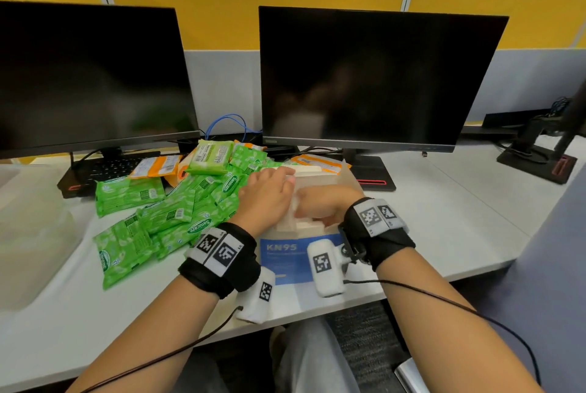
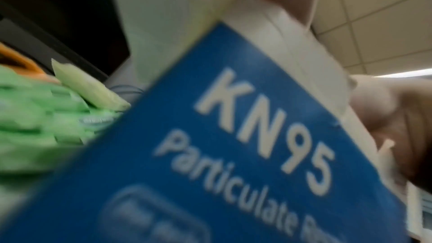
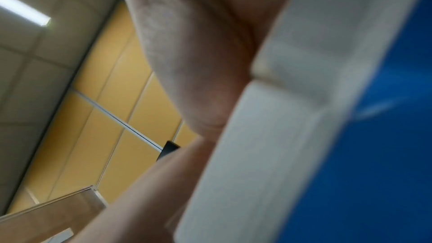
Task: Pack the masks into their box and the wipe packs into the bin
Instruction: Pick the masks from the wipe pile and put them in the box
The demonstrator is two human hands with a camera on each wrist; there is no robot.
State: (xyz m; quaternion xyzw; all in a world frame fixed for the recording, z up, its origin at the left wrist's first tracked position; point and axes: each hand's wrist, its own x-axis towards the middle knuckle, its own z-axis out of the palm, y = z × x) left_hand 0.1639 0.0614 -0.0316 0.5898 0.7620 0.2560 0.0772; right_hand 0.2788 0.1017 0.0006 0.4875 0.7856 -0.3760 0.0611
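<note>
The blue KN95 mask box [image 1: 285, 261] stands open near the desk's front edge, and it fills the left wrist view [image 2: 233, 154]. A stack of white masks [image 1: 317, 178] sticks out of its top. My left hand [image 1: 269, 191] lies over the left side of the stack with its fingers stretched across it. From the right, my right hand [image 1: 322, 205] curls round the masks, its palm [image 3: 198, 53] against the white edge. To the left of the box lies a pile of green wipe packs [image 1: 152, 215].
A clear plastic bin [image 1: 35, 234] sits at the far left of the desk. Two dark monitors [image 1: 374, 75] stand behind, with a keyboard [image 1: 111, 167] under the left one. Orange and white packs [image 1: 155, 166] lie behind the green pile.
</note>
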